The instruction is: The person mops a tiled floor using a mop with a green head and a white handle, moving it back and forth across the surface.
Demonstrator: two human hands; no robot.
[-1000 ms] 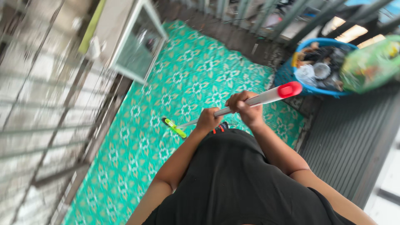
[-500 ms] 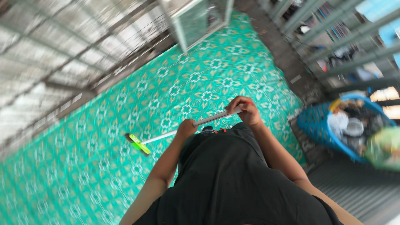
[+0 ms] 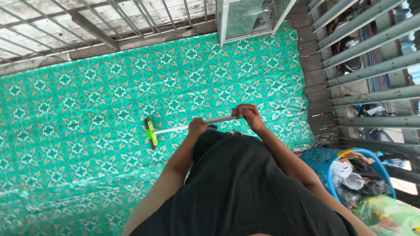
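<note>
While over patterned green mat (image 3: 87, 109), both hands (image 3: 197, 126) on slim metal broom handle (image 3: 175, 129).

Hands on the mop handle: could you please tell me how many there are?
2. The left hand grips the mop handle lower down, nearer the green mop head; the right hand grips its upper end.

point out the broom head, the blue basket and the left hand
broom head (image 3: 151, 133): head view, on the green block at the pole's lower end
blue basket (image 3: 318, 158): head view, on its latticed side wall
left hand (image 3: 197, 127): head view, on the knuckles wrapped round the pole
</note>
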